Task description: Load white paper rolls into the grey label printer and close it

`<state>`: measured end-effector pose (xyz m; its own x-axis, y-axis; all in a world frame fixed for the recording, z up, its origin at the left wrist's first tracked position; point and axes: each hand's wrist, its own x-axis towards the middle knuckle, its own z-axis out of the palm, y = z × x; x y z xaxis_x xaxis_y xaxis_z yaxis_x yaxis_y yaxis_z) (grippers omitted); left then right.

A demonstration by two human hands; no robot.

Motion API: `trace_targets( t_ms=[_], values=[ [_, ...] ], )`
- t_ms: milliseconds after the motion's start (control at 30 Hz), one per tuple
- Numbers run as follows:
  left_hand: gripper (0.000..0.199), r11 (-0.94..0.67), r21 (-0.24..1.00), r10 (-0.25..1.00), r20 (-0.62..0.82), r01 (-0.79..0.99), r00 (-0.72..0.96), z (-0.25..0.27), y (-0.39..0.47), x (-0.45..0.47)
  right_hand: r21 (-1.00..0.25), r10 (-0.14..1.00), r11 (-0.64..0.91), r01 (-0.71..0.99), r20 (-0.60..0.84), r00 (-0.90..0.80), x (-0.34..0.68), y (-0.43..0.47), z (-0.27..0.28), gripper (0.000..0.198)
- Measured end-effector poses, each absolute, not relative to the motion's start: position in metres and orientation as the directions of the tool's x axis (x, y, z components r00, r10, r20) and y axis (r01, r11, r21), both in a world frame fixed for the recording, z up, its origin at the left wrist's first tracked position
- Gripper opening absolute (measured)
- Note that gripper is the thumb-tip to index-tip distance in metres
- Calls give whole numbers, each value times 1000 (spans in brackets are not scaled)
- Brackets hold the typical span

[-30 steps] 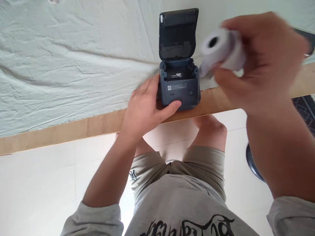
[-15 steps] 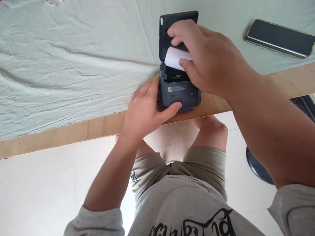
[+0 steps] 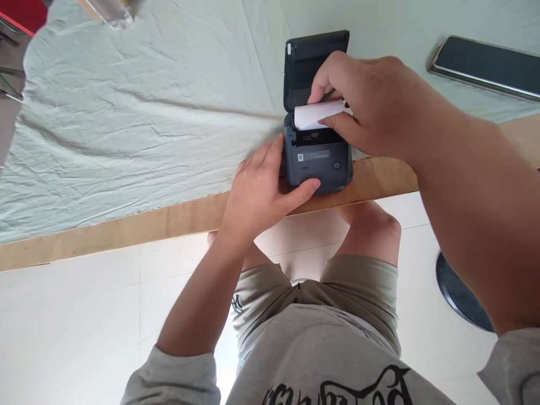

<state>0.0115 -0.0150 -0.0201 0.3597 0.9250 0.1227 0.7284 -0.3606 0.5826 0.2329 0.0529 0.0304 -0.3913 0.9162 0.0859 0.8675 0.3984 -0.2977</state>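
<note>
A small dark label printer [image 3: 318,171] sits at the table's front edge with its lid [image 3: 310,64] swung up and back. My left hand [image 3: 261,188] grips the printer's left side, thumb across its front face and fingers along its side. A white paper roll [image 3: 310,116] lies at the printer's open compartment. My right hand [image 3: 363,104] has thumb and fingertips on the roll's right part, covering that end. How deep the roll sits inside I cannot tell.
A phone [image 3: 489,66] with a dark screen lies at the right on the pale green cloth [image 3: 169,112]. At the back left is a clear plastic item [image 3: 113,14], partly cut off. The wooden table edge [image 3: 177,216] runs along the front. A dark round object [image 3: 462,292] stands on the floor.
The paper roll has gone lower and more level at the compartment. My right hand's fingers have closed down onto it from a raised position. The whole view has shifted slightly.
</note>
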Motion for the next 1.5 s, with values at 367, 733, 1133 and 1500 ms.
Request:
trace_targets(
  t_ms=[367, 733, 1133, 1500],
  values=[
    [88, -380, 601, 917, 146, 703, 371, -20, -17, 10, -412, 881, 474, 778, 217, -422, 239, 29, 19, 32],
    [58, -474, 499, 876, 185, 726, 445, -19, -22, 12, -406, 889, 454, 793, 259, -377, 244, 17, -1, 49],
    [59, -516, 503, 855, 249, 693, 455, -29, -19, 9, -335, 891, 449, 828, 239, -386, 247, 20, 1, 58],
    [55, -510, 503, 857, 232, 698, 459, -25, -21, 9, -258, 703, 672, 694, 519, -487, 250, 9, -10, 62]
  ],
)
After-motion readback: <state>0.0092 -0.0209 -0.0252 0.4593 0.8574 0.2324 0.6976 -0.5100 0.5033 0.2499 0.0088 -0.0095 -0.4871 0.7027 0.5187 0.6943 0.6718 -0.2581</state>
